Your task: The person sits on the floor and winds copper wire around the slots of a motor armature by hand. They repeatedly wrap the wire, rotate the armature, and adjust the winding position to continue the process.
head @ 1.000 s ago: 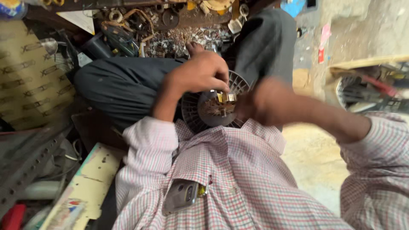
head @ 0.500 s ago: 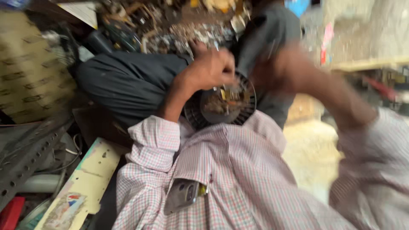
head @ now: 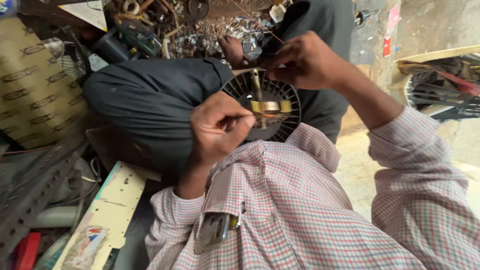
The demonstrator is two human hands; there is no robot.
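The round black finned motor part point(head: 282, 92) rests in the person's lap, against the dark trousers point(head: 150, 107). A brass fitting point(head: 270, 106) sits at its centre. The left hand point(head: 217, 127) has fingers pinched closed just beside the fitting; what they grip cannot be told. The right hand point(head: 302, 62) closes its fingers over the part's upper rim.

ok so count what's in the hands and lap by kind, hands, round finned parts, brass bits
hands: 2 (left hand, right hand)
round finned disc: 1
brass fitting at its centre: 1
brass rod standing up from it: 1
total: 5
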